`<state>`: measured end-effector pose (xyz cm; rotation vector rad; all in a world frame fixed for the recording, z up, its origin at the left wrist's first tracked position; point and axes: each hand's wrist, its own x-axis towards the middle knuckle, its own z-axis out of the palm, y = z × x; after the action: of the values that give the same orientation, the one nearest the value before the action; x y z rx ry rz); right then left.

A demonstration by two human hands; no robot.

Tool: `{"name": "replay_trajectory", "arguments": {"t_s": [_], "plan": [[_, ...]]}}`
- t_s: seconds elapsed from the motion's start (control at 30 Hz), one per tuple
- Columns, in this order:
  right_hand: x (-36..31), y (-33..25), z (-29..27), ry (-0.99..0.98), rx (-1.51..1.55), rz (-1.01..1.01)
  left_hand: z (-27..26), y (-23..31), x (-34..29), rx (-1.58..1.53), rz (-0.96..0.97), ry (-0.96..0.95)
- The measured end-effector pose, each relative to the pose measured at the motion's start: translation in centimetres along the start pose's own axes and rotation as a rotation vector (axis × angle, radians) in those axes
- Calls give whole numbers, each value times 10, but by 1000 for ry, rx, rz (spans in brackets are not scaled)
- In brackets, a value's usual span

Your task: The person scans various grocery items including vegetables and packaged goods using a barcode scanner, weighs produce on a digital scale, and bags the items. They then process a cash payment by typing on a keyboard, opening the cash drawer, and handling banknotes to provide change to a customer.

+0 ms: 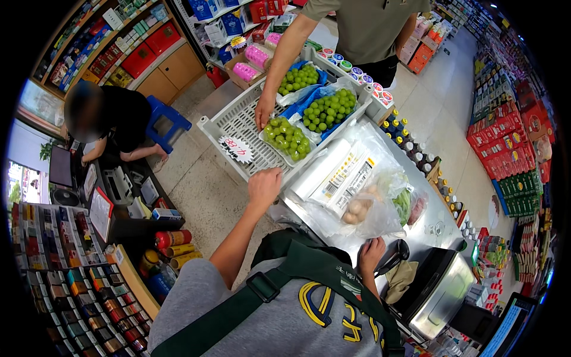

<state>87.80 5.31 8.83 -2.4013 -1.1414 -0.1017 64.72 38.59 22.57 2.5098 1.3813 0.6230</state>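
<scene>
The left hand (pixel 264 184) is closed over the near rim of a pale plastic crate (pixel 237 124), its fingers curled together, knuckles outward. The crate has stiff walls and a slatted, perforated floor. In its far and right part lie three clusters of round, smooth green grapes: a near pack (pixel 288 140) in glossy clear film, and a middle cluster (pixel 328 110) and a far cluster (pixel 299 77) on crinkled blue wrapping. A jagged-edged white card (pixel 237 149) lies flat toward the left corner. Another person's hand (pixel 266 112) reaches into the crate, just beside the near pack.

The right hand (pixel 373 253) is at the edge of the smooth, shiny metal tabletop (pixel 429 231), its fingers loosely bent; I cannot tell whether its grip is clamped on anything. Near it, a thin, wrinkled transparent bag (pixel 377 223) holds rounded brown items (pixel 357 211). Beside these are a leafy green vegetable (pixel 402 205) under film and a smooth white package (pixel 333 178) with yellow print.
</scene>
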Motion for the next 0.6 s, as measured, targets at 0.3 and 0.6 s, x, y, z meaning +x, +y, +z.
{"name": "replay_trajectory", "arguments": {"t_s": [0.3, 0.6], "plan": [[-1, 2, 1, 0, 8, 10, -1, 1, 0, -27, -5, -1], [0, -1, 0, 7, 9, 20, -1, -2, -1, -34, 6, -25]]}}
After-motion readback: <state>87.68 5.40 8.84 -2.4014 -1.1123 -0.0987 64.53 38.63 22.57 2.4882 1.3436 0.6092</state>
